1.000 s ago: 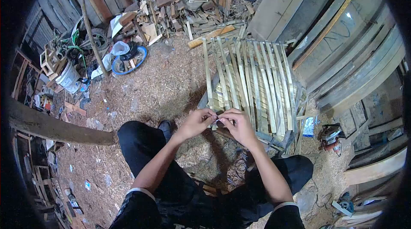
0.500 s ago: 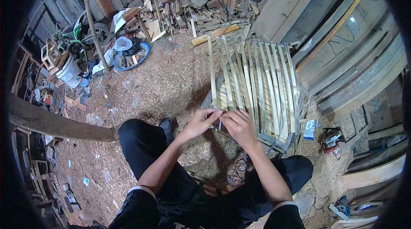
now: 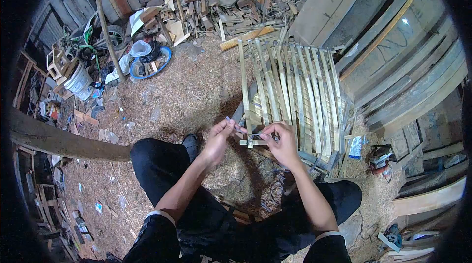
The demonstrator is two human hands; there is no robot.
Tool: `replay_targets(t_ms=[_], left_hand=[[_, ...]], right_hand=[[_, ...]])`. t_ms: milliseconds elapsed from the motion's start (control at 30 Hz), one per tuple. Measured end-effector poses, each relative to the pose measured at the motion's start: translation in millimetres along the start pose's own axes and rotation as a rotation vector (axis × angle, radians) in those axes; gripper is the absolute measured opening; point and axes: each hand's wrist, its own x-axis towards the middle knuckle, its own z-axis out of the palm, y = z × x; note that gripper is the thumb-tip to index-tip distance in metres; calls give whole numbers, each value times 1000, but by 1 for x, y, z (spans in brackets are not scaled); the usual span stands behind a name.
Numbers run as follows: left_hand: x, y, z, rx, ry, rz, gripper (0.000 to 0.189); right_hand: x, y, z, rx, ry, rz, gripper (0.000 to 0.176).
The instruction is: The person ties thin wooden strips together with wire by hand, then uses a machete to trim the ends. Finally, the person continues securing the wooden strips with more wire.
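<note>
A panel of long pale bamboo slats lies slanted in front of me, its near ends over my knees. My left hand pinches a thin dark binding strand and holds it out to the left of the leftmost slat. My right hand grips the other part of the strand at the slats' near ends, beside a short cross strip. The strand runs taut between both hands.
Sawdust and shavings cover the floor. A scrap wood pile lies at the back, a white bucket and blue ring at left. Stacked planks lean on the right. A power tool sits near my right knee.
My left hand has moved away to the left, drawing the strand out; earlier both hands were close together at the slat ends.
</note>
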Motion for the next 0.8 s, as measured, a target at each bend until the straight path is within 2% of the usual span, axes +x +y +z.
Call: replay_targets(t_ms=[100,200,333,367,400,433,500,600,667,700,733,767,800], left_hand=[[-3,-2,-12,-109,-57,51,33],[-9,-1,-18,-191,-32,43,33],[-14,-4,-17,-232,-74,41,33],[-15,-4,-15,-233,-73,39,33],[-15,-4,-14,36,-70,103,34],[-15,-4,-12,305,-69,167,35],[-16,-4,-7,282,-62,155,35],[-17,1,-2,418,-87,203,36],[-23,13,4,692,-16,136,27],[-21,9,4,692,-15,136,27],[-18,3,5,777,2,345,22],[-17,-2,5,857,19,555,20],[-18,1,7,857,20,555,20]], right_hand=[[-3,8,-8,15,-36,71,12],[-5,13,-16,-208,-44,136,13],[-3,7,-16,-177,-64,230,12],[-4,14,-10,168,-74,259,11],[-3,13,-6,513,-79,285,10],[-4,11,-5,514,-77,287,10],[-2,7,-4,593,-169,364,8],[0,12,1,577,-217,369,8],[3,6,-1,568,-225,368,9],[6,-11,-8,358,-278,363,12],[8,-21,-11,147,-329,354,16],[6,-20,-7,147,-330,353,16],[4,-21,-2,85,-295,187,19]])
